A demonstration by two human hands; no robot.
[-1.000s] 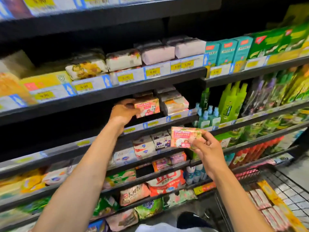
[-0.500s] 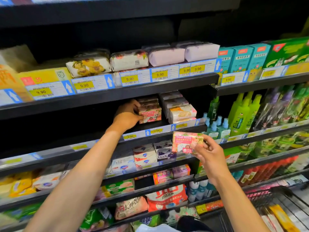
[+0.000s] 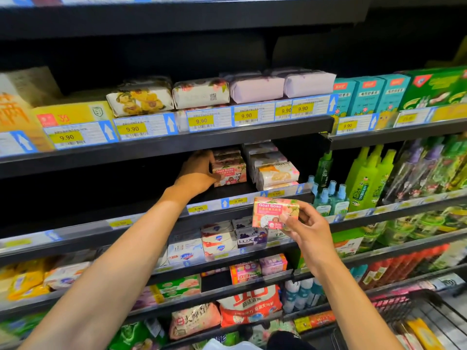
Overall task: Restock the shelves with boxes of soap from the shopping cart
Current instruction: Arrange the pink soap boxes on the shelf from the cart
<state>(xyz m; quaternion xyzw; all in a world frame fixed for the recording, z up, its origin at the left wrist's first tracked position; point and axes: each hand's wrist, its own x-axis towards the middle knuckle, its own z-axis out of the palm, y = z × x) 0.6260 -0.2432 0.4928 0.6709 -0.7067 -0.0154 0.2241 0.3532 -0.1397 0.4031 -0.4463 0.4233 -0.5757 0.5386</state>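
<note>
Right hand [image 3: 310, 236] pinches a soap box [image 3: 274, 214] by its right end, thumb on the front face and fingers curled behind. It is in the air, just in front of the price rail [image 3: 214, 204] of the middle shelf [image 3: 235, 190]. The box is a small rectangular carton of glossy card, pink and pale green, with "Goat Soap" in white on a red patch. Left hand [image 3: 199, 173] is on the shelf, gripping the left side of a stack of soap boxes [image 3: 228, 170] with the same print, thumb on the front of a low box; its fingers are lost in shadow. Cream-and-orange cartons [image 3: 278, 174] sit just beside the stack. Green plastic bottles [image 3: 366, 178] stand further right. Wire shopping cart [image 3: 434, 314] is at the lower right.
</note>
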